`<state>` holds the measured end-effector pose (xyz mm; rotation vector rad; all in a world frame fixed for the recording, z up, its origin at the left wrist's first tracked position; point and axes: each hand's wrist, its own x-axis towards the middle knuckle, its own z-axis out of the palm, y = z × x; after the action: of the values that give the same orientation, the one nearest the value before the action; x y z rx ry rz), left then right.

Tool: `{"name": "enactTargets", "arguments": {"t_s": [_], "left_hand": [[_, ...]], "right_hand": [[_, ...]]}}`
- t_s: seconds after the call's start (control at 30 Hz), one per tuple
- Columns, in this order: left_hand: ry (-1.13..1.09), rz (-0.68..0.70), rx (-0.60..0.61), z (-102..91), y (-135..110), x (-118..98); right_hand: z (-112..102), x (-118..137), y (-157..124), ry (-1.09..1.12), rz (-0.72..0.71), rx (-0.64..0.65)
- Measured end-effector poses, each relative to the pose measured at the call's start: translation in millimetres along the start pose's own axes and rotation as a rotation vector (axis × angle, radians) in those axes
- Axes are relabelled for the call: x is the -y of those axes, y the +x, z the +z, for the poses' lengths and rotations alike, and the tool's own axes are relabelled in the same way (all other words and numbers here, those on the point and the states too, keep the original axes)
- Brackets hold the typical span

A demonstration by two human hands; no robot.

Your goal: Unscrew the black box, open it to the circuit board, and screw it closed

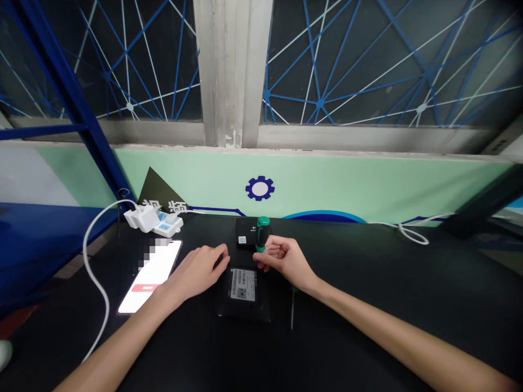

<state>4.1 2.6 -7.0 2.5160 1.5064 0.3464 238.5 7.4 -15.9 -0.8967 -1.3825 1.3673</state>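
Observation:
A flat black box [244, 294] with a white label lies on the dark table [368, 305] in front of me. My left hand [198, 269] rests on the box's left far corner, fingers curled down against it. My right hand [284, 258] pinches the shaft of a green-and-black-handled screwdriver [262, 233], which stands upright with its tip at the box's far right corner. A second, smaller black box [246, 233] lies just behind the screwdriver.
A lit phone [151, 275] lies to the left of my left hand. Behind it sit a white power strip with a charger [153, 219] and a white cable looping to the left. A thin rod [292, 307] lies right of the box. Another white cable [412, 233] runs at the back right.

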Motion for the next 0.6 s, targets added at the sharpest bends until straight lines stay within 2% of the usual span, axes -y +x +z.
{"name": "enactTargets", "arguments": {"t_s": [0.47,0.6], "left_hand": [[0.001,-0.006,0.005,-0.7,0.3,0.2],[0.010,-0.005,0.009,-0.7,0.3,0.4]], "right_hand": [[-2.4,2.5,-4.2,-0.032,-0.026,0.080],[-1.0,-1.7,-2.8,-0.034,0.005,0.058]]}}
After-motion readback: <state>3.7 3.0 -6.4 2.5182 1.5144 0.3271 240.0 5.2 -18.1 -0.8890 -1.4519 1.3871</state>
